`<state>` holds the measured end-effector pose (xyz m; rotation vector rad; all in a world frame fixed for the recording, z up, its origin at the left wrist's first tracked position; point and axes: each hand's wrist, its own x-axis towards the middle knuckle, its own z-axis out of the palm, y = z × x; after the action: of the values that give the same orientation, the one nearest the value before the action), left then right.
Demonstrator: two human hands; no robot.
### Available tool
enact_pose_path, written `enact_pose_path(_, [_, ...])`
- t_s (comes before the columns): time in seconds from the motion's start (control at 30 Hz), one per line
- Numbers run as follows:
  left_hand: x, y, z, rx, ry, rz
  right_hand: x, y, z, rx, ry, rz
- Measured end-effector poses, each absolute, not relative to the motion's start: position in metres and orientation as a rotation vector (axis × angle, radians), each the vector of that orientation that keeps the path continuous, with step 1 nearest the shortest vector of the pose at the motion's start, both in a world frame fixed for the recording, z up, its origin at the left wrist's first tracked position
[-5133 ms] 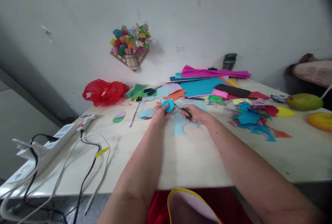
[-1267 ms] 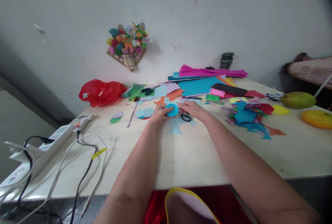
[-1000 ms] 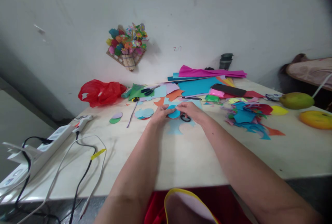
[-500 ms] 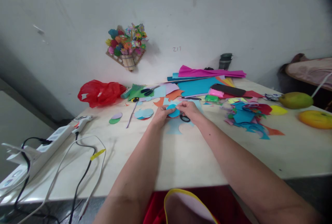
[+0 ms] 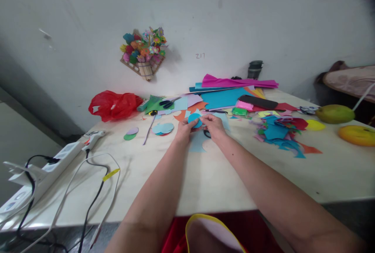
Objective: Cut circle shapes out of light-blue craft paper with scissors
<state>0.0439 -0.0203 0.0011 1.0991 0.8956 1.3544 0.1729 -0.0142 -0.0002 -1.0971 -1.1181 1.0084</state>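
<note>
Between my two hands is a blue paper circle (image 5: 194,120), held a little above the table. My left hand (image 5: 184,130) pinches it from the left, and my right hand (image 5: 213,125) has its fingers closed on the right edge. Below them lies a light blue paper offcut (image 5: 197,146) with curved cuts. The black handle of a pair of scissors (image 5: 207,133) shows partly beside my right hand; the rest is hidden. To the left rests a pile of cut circles (image 5: 164,128), light blue on top. Farther left are a purple and a green circle (image 5: 129,137).
A heap of paper scraps (image 5: 277,132) lies to the right, with mangoes (image 5: 335,114) beyond. Coloured sheets (image 5: 224,97), a black phone (image 5: 258,102) and dark scissors (image 5: 166,104) lie at the back. A red plastic bag (image 5: 115,104) and a power strip (image 5: 55,167) are on the left.
Both hands have drawn slightly closer together, the left moving a little to the right. The blue circle is tilted differently, and less of the scissors' handle shows.
</note>
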Motion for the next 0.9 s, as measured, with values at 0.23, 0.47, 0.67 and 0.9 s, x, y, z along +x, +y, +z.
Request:
enact_pose_path(0.23, [0.048,-0.019,-0.001,1.079,0.888,1.399,0.168,-0.022,0.007,-1.100,-1.033,1.033])
enact_pose_path(0.47, [0.039,-0.014,-0.001,1.051,0.962,1.378,0.186,-0.015,0.015,-1.343,-1.340,0.856])
enact_pose_path(0.67, [0.031,-0.012,0.001,0.994,0.991,1.444,0.206,-0.026,0.038,-1.858,-1.962,0.302])
enact_pose_path(0.9, [0.030,-0.013,0.002,0.940,1.015,1.491,0.196,-0.047,0.049,-2.009,-2.326,0.152])
